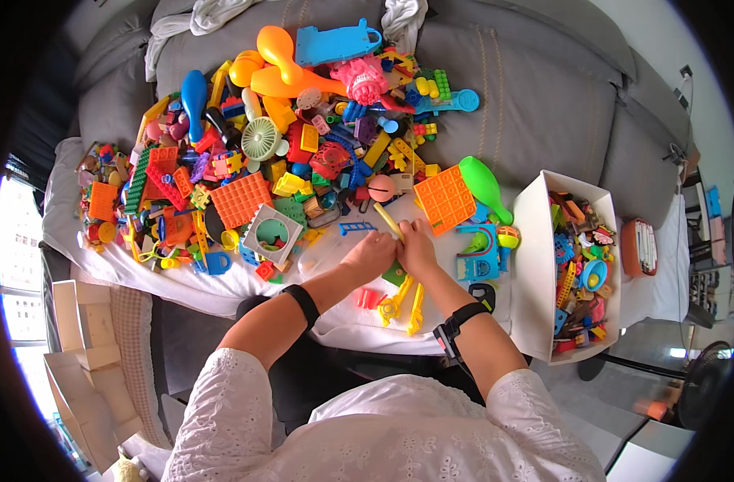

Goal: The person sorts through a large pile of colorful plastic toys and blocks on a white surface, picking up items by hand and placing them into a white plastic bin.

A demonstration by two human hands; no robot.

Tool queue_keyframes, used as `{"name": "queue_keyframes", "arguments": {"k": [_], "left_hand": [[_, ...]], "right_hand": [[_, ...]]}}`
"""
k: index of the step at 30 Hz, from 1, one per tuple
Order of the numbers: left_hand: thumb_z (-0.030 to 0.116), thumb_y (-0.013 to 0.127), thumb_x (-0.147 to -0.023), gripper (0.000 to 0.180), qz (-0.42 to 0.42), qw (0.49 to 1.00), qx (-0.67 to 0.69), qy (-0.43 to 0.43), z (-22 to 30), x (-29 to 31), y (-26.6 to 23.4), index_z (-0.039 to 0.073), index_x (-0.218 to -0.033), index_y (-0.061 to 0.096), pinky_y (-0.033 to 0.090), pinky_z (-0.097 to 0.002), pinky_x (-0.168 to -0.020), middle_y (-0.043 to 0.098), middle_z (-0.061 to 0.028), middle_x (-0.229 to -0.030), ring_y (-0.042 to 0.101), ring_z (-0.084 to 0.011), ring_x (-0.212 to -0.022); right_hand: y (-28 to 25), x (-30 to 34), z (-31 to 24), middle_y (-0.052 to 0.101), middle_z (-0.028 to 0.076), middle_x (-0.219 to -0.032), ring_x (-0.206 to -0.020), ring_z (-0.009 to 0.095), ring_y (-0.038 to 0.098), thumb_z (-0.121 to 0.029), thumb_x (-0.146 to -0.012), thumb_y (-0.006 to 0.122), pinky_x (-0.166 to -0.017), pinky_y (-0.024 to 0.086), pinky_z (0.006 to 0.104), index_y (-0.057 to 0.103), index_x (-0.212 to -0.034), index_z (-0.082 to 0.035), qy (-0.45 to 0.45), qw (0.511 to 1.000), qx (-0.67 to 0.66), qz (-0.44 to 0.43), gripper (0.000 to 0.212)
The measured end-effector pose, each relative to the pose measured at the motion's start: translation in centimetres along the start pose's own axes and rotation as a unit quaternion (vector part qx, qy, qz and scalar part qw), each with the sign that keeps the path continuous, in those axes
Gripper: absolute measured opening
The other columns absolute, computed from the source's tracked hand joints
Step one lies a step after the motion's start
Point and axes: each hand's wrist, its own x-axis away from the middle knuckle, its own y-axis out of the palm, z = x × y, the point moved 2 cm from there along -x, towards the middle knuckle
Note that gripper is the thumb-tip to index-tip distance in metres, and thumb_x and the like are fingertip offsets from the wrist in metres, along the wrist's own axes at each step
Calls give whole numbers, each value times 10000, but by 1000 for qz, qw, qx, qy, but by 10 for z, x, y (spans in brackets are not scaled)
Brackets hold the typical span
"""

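Observation:
My left hand point(368, 255) and my right hand point(416, 247) meet side by side over a white cloth point(335, 317) on a grey sofa. Together they pinch a thin yellow stick point(387, 218) that points up and to the left. A green piece point(394, 275) lies just under the two hands. Yellow toy parts point(405, 304) and a small red piece point(370, 298) lie just below them. An orange studded plate point(444, 198) sits right above my right hand. Both wrists wear black bands.
A big heap of colourful plastic toys point(286, 145) covers the sofa seat ahead. A white box point(572, 265) full of toys stands at the right. A green bowling pin point(484, 186) and a blue arch toy point(479, 253) lie between. White blocks point(77, 321) stand at the left.

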Motion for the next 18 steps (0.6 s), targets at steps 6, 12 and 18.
{"name": "queue_keyframes", "arguments": {"k": [6, 12, 18], "left_hand": [[201, 576, -802, 161, -31, 997, 70, 3, 5, 15, 6, 151, -932, 659, 403, -324, -928, 559, 18, -1004, 517, -185, -1031], [187, 566, -812, 217, 51, 996, 65, -14, -11, 26, 19, 143, -1019, 612, 402, -353, -965, 566, -8, -992, 528, -232, -1074], [180, 561, -818, 166, -41, 993, 114, -12, -23, 17, 17, 132, -973, 594, 447, -362, -911, 561, -16, -1014, 543, -221, -1009]], "right_hand": [[1, -3, 8, 507, 199, -999, -882, 425, 568, -97, -793, 623, -727, 492, 505, 496, -1014, -59, -21, 999, -25, 5, 258], [2, -2, 5, 509, 201, -994, -848, 424, 578, -91, -786, 630, -715, 497, 499, 498, -1002, -55, -49, 998, -21, 26, 256], [8, -1, 4, 521, 193, -996, -923, 418, 561, -89, -764, 652, -752, 492, 484, 519, -1034, -63, -48, 998, -32, 37, 302]]}}
